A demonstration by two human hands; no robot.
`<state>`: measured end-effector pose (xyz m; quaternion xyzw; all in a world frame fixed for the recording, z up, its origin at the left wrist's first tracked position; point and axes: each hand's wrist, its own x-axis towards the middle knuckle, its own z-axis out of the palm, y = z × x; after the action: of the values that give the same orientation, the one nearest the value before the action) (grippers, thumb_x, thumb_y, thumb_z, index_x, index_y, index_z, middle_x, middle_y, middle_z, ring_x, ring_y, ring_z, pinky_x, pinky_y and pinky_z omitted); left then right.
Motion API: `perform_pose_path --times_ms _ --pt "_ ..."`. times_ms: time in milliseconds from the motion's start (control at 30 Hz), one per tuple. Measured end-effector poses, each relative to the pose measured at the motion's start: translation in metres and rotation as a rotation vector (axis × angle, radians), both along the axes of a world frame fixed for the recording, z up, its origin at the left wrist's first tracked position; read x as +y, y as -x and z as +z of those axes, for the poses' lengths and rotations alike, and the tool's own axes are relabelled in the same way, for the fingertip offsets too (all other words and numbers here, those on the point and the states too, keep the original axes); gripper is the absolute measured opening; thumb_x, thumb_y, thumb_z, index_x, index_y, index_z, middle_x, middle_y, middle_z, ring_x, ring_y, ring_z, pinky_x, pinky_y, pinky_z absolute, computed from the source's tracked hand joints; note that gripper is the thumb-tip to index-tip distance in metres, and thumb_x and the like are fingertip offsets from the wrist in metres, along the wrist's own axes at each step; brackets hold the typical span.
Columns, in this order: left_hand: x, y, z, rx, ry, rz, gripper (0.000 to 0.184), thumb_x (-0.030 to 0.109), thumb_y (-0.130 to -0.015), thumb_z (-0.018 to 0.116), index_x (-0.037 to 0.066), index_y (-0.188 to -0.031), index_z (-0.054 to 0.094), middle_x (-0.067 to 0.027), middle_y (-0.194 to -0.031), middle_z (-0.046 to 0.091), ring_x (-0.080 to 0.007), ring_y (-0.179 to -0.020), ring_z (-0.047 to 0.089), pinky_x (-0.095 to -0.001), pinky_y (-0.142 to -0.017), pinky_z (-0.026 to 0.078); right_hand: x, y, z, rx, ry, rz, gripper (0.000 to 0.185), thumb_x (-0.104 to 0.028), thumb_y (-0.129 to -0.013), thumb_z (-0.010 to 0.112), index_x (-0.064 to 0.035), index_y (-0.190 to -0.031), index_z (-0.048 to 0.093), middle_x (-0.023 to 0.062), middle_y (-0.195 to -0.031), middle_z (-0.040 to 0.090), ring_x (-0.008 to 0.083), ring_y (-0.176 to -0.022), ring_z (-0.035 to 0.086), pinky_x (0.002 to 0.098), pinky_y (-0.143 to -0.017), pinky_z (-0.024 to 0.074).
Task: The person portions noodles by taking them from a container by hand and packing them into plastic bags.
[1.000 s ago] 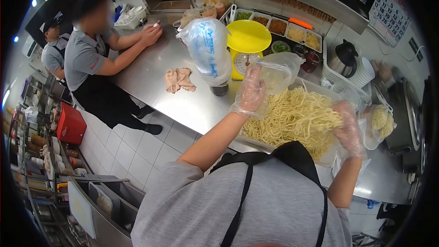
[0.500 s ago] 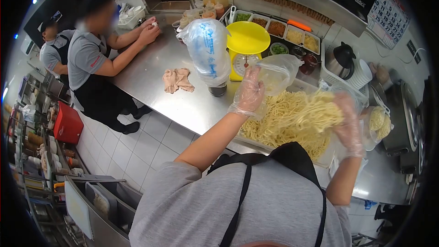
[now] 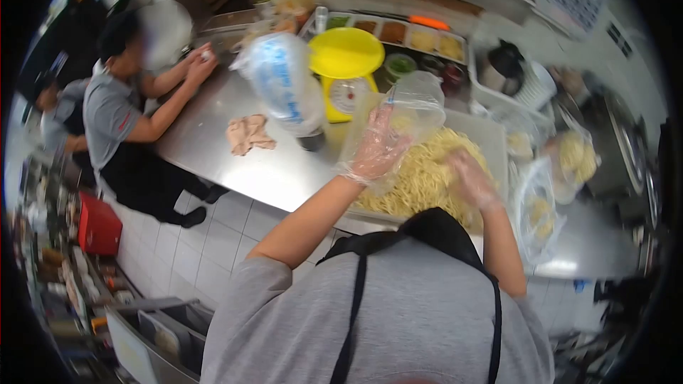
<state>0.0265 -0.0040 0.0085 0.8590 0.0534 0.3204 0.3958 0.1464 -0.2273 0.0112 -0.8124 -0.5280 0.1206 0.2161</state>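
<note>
My left hand [image 3: 377, 148], in a clear plastic glove, holds a thin clear plastic bag [image 3: 420, 103] at the left side of the tray. The bag's mouth hangs out toward the right above the noodles. My right hand [image 3: 471, 179], gloved too, is at the right part of a heap of yellow noodles [image 3: 420, 181]; motion blurs its fingers, so their hold is unclear. The noodles lie in a wide pale tray [image 3: 498, 146] on the steel counter. Just behind the tray stands a yellow kitchen scale [image 3: 346, 64] with a round dial.
A bag-covered container [image 3: 281, 85] and a crumpled cloth [image 3: 250, 134] are on the counter at left. Topping trays [image 3: 395, 33] line the back. Bagged noodles [image 3: 575, 156] lie at right, near a basket with a jug [image 3: 504, 67]. Two co-workers stand at far left.
My right hand has come down and left from the tray's right edge, where it held a lifted bunch of noodles. The view has shifted. My left hand still holds the bag.
</note>
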Motion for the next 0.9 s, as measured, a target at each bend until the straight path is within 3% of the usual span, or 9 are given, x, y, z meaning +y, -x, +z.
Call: perform_pose_path --times_ms 200,400,500,633,700,733,800,867,900 --pt "-0.024 -0.003 0.009 0.486 -0.206 -0.158 0.102 0.031 -0.067 0.074 -0.002 -0.14 0.012 -0.0266 -0.143 0.016 -0.0414 -0.13 0.023 -0.0425 -0.109 0.02 -0.01 -0.001 0.104 -0.005 -0.522 -0.07 0.045 0.004 -0.056 0.061 -0.004 -0.1 0.054 0.008 -0.105 0.052 0.0253 -0.108 0.049 0.0322 -0.097 0.0341" --pt "-0.016 -0.004 0.0 0.48 -0.282 -0.155 0.106 0.027 -0.062 0.077 -0.001 -0.14 0.011 -0.0253 -0.14 0.021 -0.0375 -0.13 0.024 -0.0414 -0.108 0.023 -0.027 0.009 0.176 -0.009 -0.638 -0.186 0.039 0.002 -0.061 0.063 -0.0059 -0.099 0.056 0.0078 -0.107 0.052 0.0236 -0.107 0.049 0.0294 -0.094 0.0377" --pt "0.009 -0.002 -0.01 0.189 -0.248 -0.213 0.103 0.033 -0.064 0.076 -0.003 -0.139 0.016 -0.0236 -0.139 0.027 -0.0341 -0.117 0.044 -0.0408 -0.1 0.035 -0.031 0.003 0.148 0.222 -0.453 -0.128 0.045 -0.004 -0.063 0.067 -0.0088 -0.106 0.055 0.0104 -0.118 0.048 0.0263 -0.114 0.047 0.0311 -0.098 0.0371" --pt "0.031 0.01 0.032 0.092 -0.112 -0.263 0.093 0.03 -0.07 0.074 -0.002 -0.139 0.02 -0.0194 -0.137 0.03 -0.0288 -0.11 0.048 -0.0392 -0.097 0.036 -0.014 -0.005 0.051 0.238 0.092 -0.087 0.065 -0.009 -0.062 0.073 -0.0166 -0.122 0.047 0.0092 -0.122 0.048 0.0274 -0.122 0.039 0.0379 -0.104 0.034" --pt "0.03 0.011 0.052 -0.068 0.558 -0.361 0.072 0.027 -0.077 0.068 0.0 -0.134 0.032 -0.0159 -0.131 0.039 -0.0256 -0.106 0.05 -0.0366 -0.092 0.04 -0.006 0.018 0.028 0.117 0.124 -0.177 0.067 -0.008 -0.062 0.073 -0.0167 -0.123 0.047 0.0099 -0.124 0.047 0.0276 -0.121 0.04 0.0381 -0.104 0.0341" --pt "0.032 0.008 0.06 -0.068 0.557 -0.36 0.072 0.027 -0.077 0.068 0.0 -0.134 0.032 -0.0159 -0.131 0.039 -0.0256 -0.106 0.05 -0.0366 -0.092 0.04 -0.004 0.023 0.02 -0.011 0.156 -0.265 0.069 -0.007 -0.062 0.074 -0.0167 -0.124 0.046 0.0107 -0.126 0.047 0.0277 -0.121 0.041 0.0383 -0.104 0.0342" --pt "0.033 0.003 0.072 0.027 0.009 0.106 0.049 0.016 -0.082 0.06 0.003 -0.126 0.043 -0.0155 -0.121 0.047 -0.0265 -0.104 0.052 -0.0345 -0.088 0.044 -0.012 -0.007 -0.003 0.063 0.03 -0.196 0.067 -0.005 -0.061 0.072 -0.0151 -0.123 0.047 0.01 -0.124 0.048 0.0261 -0.12 0.042 0.0371 -0.103 0.0348" --pt "0.028 0.002 0.082 0.117 -0.081 0.151 0.045 0.014 -0.081 0.057 0.004 -0.124 0.045 -0.0172 -0.119 0.049 -0.0283 -0.104 0.052 -0.0352 -0.087 0.045 -0.019 -0.014 0.006 0.132 -0.1 -0.127 0.066 -0.003 -0.061 0.071 -0.0135 -0.122 0.048 0.0094 -0.123 0.048 0.0245 -0.119 0.044 0.0358 -0.103 0.0353" --pt "0.025 0.0 0.086 0.205 -0.169 0.197 0.042 0.011 -0.081 0.055 0.004 -0.122 0.047 -0.0189 -0.116 0.051 -0.0302 -0.103 0.053 -0.0359 -0.087 0.045 -0.026 -0.009 0.037 0.407 -0.264 -0.197 0.064 -0.001 -0.06 0.07 -0.0123 -0.12 0.05 0.0084 -0.12 0.049 0.0227 -0.117 0.045 0.0354 -0.102 0.0359"
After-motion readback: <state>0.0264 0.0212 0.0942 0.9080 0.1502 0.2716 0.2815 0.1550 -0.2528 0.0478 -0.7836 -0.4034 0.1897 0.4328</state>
